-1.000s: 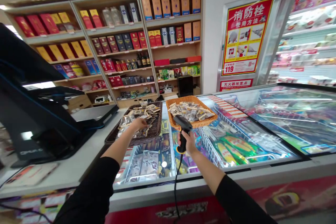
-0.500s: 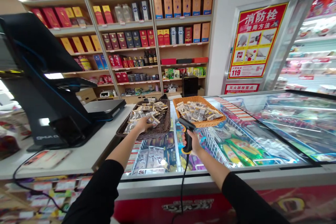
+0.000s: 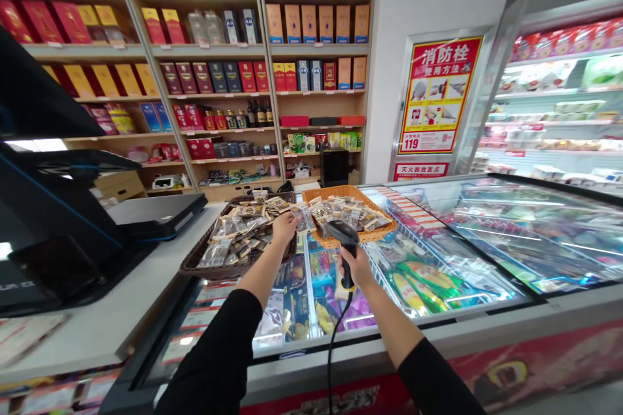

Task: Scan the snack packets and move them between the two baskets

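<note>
My left hand [image 3: 285, 228] pinches a small clear snack packet [image 3: 304, 216] above the gap between two baskets. To its left is the dark brown wicker basket [image 3: 195, 267], heaped with similar packets [image 3: 243, 224]. The orange wicker basket [image 3: 377, 235], also holding packets [image 3: 348, 211], lies to the right. My right hand [image 3: 357, 264] is wrapped round the handle of a black and yellow barcode scanner [image 3: 344, 237]. The scanner's head is raised in front of the orange basket's near edge, and its cable [image 3: 331, 343] hangs down.
Both baskets rest on a glass-topped chest freezer [image 3: 438, 311] with packaged frozen goods inside. A black checkout scale [image 3: 156, 220] with a screen stands on the counter [image 3: 126, 298] at left. Shelves of boxed bottles [image 3: 214, 78] line the back wall.
My left hand has lifted a packet out of the brown basket and carried it right, toward the scanner. The view has turned right. My right hand still holds the scanner.
</note>
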Tool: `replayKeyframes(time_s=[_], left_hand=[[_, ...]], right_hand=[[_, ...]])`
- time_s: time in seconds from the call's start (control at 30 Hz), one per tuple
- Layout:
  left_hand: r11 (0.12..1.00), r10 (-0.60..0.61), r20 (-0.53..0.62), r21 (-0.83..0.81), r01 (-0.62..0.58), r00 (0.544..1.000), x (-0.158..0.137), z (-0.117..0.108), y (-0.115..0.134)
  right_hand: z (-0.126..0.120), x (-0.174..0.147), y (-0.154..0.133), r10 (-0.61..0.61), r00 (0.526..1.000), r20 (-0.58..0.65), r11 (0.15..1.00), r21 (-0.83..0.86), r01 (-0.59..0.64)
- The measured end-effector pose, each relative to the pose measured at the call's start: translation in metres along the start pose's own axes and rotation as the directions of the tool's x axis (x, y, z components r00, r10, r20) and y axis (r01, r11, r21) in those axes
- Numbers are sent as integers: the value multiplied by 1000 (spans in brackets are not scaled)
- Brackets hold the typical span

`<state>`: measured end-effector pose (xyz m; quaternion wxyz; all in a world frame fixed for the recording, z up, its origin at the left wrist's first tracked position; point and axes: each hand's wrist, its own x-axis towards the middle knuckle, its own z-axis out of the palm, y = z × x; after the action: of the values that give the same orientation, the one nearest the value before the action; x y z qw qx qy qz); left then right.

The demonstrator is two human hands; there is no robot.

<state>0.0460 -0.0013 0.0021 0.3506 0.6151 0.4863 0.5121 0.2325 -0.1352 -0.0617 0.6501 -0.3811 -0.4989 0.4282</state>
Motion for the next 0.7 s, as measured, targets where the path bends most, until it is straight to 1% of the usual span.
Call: replayKeyframes(time_s=[0.07, 0.17, 0.33, 0.5, 0.57, 0.6, 0.67, 0.7], left_hand=[[995, 48, -20, 89, -46, 999, 0, 0, -7], [987, 80, -13, 140, -77, 997, 0, -3, -12], [982, 64, 2, 180, -63, 998, 1, -2, -12], [970, 54, 4, 239, -53, 999, 0, -2, -11], [966, 54, 2, 253, -53, 999, -2, -4, -11], [967, 55, 4, 249, -54, 998, -3, -4, -10], [979, 47, 11, 197, -48, 999, -3, -4, -7], [988, 40, 12, 150, -41, 999, -3, -3, -4]], right_hand=[[1, -1, -3, -22, 998, 66, 994, -108, 29], [7, -1, -6, -28, 994, 110, 979, -199, 49], [9, -2, -7, -31, 995, 92, 991, -129, 43], [6, -2, -6, -8, 995, 96, 992, -122, 20], [7, -2, -5, 15, 996, 93, 996, -86, -7], [8, -2, -5, 32, 996, 79, 999, -42, -29], [7, -1, -5, 74, 997, 15, 991, 113, -75], [7, 1, -6, 95, 995, -29, 973, 215, -87]])
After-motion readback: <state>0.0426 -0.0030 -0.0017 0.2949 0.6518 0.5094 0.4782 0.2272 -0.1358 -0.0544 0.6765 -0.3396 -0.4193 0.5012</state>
